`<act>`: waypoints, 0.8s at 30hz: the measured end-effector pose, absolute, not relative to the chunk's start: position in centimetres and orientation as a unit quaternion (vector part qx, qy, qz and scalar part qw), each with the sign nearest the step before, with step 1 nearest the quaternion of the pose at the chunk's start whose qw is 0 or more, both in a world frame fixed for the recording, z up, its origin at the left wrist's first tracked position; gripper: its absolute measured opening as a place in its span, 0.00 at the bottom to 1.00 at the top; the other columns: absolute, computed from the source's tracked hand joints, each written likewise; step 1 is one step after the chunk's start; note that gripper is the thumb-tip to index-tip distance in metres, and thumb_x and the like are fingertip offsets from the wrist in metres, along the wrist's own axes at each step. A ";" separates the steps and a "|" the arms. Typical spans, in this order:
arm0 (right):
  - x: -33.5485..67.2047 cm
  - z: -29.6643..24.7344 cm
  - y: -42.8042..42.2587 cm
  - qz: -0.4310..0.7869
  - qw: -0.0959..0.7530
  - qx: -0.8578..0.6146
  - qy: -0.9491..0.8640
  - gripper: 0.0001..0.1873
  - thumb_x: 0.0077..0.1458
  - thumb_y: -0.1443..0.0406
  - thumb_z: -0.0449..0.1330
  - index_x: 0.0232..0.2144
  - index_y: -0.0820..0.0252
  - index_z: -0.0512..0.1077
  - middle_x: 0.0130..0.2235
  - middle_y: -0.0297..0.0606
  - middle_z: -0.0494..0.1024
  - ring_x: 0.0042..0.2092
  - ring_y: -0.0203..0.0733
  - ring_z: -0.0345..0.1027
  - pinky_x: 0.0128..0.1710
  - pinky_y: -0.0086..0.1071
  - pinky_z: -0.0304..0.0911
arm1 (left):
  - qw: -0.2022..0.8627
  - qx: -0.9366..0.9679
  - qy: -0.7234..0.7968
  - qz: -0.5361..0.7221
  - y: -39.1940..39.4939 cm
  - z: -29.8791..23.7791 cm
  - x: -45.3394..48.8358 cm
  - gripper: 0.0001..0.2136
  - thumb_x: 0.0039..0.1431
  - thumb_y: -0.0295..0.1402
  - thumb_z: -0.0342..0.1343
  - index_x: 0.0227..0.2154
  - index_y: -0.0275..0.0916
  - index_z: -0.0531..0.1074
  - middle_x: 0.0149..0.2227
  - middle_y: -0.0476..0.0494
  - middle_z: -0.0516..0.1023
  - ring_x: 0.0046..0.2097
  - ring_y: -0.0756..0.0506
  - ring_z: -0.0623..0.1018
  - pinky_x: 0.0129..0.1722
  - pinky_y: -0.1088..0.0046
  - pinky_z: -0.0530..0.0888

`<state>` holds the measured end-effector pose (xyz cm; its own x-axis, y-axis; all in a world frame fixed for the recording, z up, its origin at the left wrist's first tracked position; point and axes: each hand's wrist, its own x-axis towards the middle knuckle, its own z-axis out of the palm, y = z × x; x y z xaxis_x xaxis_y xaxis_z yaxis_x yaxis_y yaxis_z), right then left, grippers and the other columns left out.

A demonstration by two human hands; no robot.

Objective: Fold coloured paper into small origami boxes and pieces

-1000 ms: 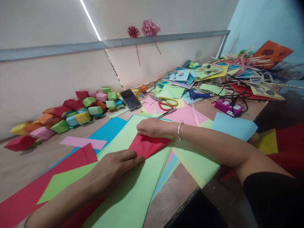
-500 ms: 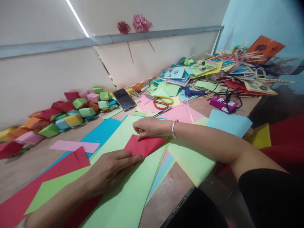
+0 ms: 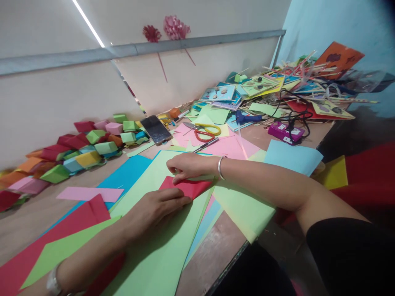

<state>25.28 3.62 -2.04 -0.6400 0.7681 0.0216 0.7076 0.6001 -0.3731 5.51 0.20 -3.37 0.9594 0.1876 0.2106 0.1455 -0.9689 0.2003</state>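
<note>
A small folded piece of red paper [image 3: 197, 188] lies on a stack of light green sheets [image 3: 154, 250]. My left hand [image 3: 157, 209] rests flat across its near left side, fingers stretched out and pressing on the fold. At the far edge of the red paper is my right hand [image 3: 188, 166], fingers curled in, with thumb and forefinger at the paper; part of the grip is hidden behind the hand. To the left, a larger red sheet [image 3: 61, 234] and a bright green sheet [image 3: 70, 246] lie partly under my left forearm.
Beyond the hands are scissors [image 3: 205, 133], a pen [image 3: 206, 145] and a phone [image 3: 156, 129]. Folded paper cubes [image 3: 89, 144] line the left back. At right sit a blue glue gun [image 3: 248, 118], a purple power strip [image 3: 285, 132] and heaped cards and sticks [image 3: 262, 86].
My left hand has slid forward and right along the near edge of the red paper, covering more of it. My right hand stays at the far edge. The view has shifted slightly.
</note>
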 end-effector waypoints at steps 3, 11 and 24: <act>25.3 -2.0 3.5 0.169 0.089 -0.413 -0.890 0.10 0.58 0.61 0.62 0.33 0.60 0.65 0.36 0.37 0.73 0.34 0.37 0.60 0.28 0.30 0.48 | 0.074 0.986 0.075 0.130 0.4 -3.8 6.0 0.16 0.70 0.30 0.41 0.48 0.39 0.75 0.34 0.43 0.77 0.30 0.50 0.76 0.27 0.77 0.70; 25.3 -2.5 3.9 0.164 0.098 -0.413 -0.891 0.11 0.57 0.60 0.61 0.33 0.60 0.65 0.36 0.36 0.73 0.33 0.37 0.60 0.27 0.30 0.49 | 0.059 0.992 0.099 0.057 0.2 -3.5 7.9 0.20 0.69 0.37 0.40 0.56 0.42 0.70 0.32 0.44 0.77 0.31 0.47 0.75 0.28 0.74 0.70; 25.3 -3.2 4.4 0.149 0.113 -0.404 -0.896 0.11 0.57 0.58 0.62 0.33 0.59 0.67 0.35 0.38 0.76 0.32 0.39 0.62 0.27 0.32 0.50 | 0.007 0.971 0.217 -0.104 -1.6 -1.1 11.9 0.22 0.67 0.48 0.42 0.61 0.55 0.63 0.44 0.41 0.81 0.46 0.35 0.76 0.33 0.66 0.73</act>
<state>25.30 4.43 -3.22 -0.6484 0.7568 0.0826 0.6895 0.6298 -0.3577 11.88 -1.63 -1.08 0.8845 0.4196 -0.2040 0.4223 -0.9059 -0.0322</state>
